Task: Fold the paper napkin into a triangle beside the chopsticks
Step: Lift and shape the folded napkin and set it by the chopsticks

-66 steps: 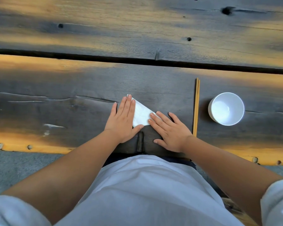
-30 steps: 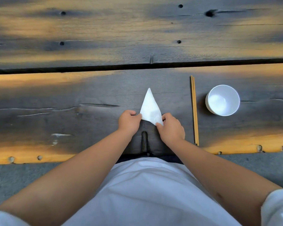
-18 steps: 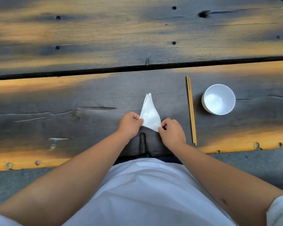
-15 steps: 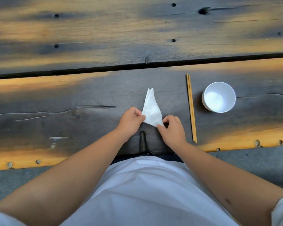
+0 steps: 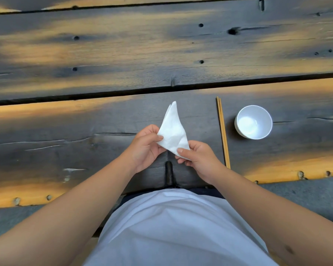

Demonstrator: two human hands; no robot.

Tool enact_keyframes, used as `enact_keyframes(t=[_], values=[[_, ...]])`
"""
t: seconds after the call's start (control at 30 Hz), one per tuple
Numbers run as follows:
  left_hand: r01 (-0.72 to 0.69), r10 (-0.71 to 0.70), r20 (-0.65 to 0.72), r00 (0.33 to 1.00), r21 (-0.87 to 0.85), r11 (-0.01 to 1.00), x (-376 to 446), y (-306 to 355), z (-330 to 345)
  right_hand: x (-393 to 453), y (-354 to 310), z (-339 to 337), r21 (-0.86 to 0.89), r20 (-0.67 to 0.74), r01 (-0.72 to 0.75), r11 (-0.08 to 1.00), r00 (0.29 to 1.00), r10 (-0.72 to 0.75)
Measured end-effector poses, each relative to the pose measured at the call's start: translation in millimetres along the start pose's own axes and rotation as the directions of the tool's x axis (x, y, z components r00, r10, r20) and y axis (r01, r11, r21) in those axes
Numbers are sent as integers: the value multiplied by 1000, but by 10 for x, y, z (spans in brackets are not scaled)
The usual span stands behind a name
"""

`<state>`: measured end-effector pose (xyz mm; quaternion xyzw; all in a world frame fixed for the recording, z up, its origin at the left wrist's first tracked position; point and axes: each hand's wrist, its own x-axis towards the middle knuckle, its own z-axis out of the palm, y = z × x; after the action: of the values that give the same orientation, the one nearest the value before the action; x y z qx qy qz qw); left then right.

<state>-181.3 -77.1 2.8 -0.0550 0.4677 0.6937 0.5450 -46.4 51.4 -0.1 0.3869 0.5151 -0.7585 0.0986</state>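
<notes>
A white paper napkin (image 5: 172, 129), folded into a triangle, is held up off the dark wooden table (image 5: 85, 131) with its tip pointing away from me. My left hand (image 5: 145, 148) pinches its left corner between thumb and fingers. My right hand (image 5: 197, 159) pinches its lower right corner. The layers at the tip are slightly apart. A pair of wooden chopsticks (image 5: 222, 131) lies straight on the table, just right of my right hand.
A white bowl (image 5: 254, 121) stands right of the chopsticks. A dark gap between planks (image 5: 123, 93) runs across behind the napkin. The table's front edge (image 5: 27, 200) is close to my body, with a dark notch (image 5: 169, 173) under my hands.
The napkin lay flat under both palms; both hands have since pinched its corners and lifted it off the table, tip pointing away. The view has tilted slightly.
</notes>
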Motion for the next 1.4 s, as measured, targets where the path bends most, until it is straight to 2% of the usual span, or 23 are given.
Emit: enact_keyframes(t=[0.1, 0.23, 0.33, 0.4, 0.6, 0.77, 0.93, 1.13, 1.27, 1.4], values=[[36, -33, -37, 999, 85, 996, 24, 70, 56, -78, 3, 52, -74, -15, 41, 996, 999, -42], [108, -80, -109, 991, 285, 953, 169, 173, 159, -196, 29, 20, -148, -51, 49, 988, 997, -57], [111, -30, -187, 982, 441, 891, 277, 153, 235, -286, 91, -14, -156, -90, 33, 987, 995, -47], [109, 1, -221, 975, 485, 868, 332, 125, 268, -347, 145, -28, -146, -132, 24, 989, 990, -44], [135, 8, -246, 969, 558, 818, 416, 26, 355, -498, 346, -90, -7, -300, -10, 1000, 954, 7], [130, 7, -193, 981, 684, 718, 566, -19, 458, -538, 494, -186, 94, -336, -40, 995, 939, 70], [152, -37, -167, 985, 751, 643, 808, -102, 671, -536, 584, -315, 208, -436, -65, 976, 887, 152], [173, -91, -148, 985, 839, 515, 1126, -221, 903, -449, 619, -479, 340, -463, -102, 935, 847, 261], [207, -144, -157, 977, 855, 475, 1276, -267, 1014, -352, 620, -601, 413, -449, -144, 899, 826, 339], [173, -128, -135, 982, 921, 350, 1442, -288, 1009, -259, 602, -677, 454, -430, -184, 872, 812, 395]])
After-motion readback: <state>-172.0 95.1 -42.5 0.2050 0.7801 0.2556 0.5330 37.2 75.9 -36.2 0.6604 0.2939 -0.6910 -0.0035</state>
